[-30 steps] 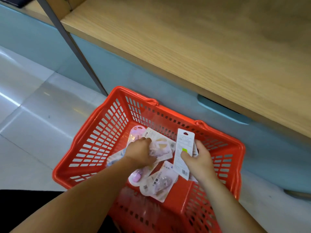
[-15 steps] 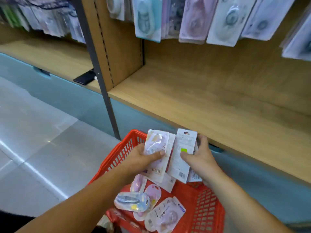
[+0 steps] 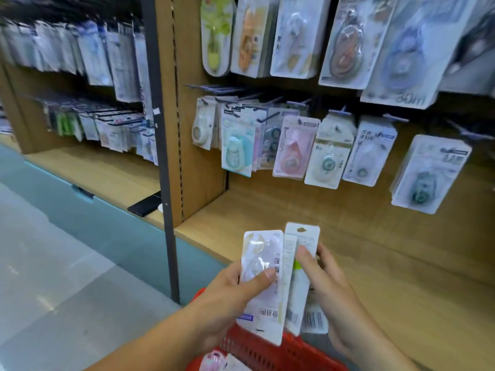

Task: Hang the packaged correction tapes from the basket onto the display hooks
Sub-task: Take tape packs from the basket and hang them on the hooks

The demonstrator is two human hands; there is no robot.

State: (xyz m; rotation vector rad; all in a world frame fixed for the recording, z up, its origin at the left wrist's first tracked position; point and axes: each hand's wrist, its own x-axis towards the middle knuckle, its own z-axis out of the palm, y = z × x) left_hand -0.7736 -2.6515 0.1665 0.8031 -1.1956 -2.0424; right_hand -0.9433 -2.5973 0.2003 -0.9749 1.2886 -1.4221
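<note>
My left hand [image 3: 235, 290] grips a packaged correction tape [image 3: 263, 303], held upside down with its clear blister facing me. My right hand [image 3: 324, 285] pinches two or three more packages [image 3: 300, 253] back side up, a hang hole at the top of the front one. Both are held above the red basket [image 3: 257, 349], whose rim shows at the bottom edge with a pink package [image 3: 213, 361] inside. Display hooks [image 3: 270, 116] with hanging correction tapes run across the wooden panel above.
A wooden shelf board [image 3: 375, 263] lies just behind my hands. A dark metal upright [image 3: 163, 156] divides the shelving. A black phone-like object [image 3: 146, 204] rests on the left shelf. Grey tiled floor [image 3: 53, 277] and a teal base panel [image 3: 107, 228] lie to the left.
My view has tilted up from the basket to the hook rows. Both hands lifted their packages out of the basket and brought them up in front of the shelf.
</note>
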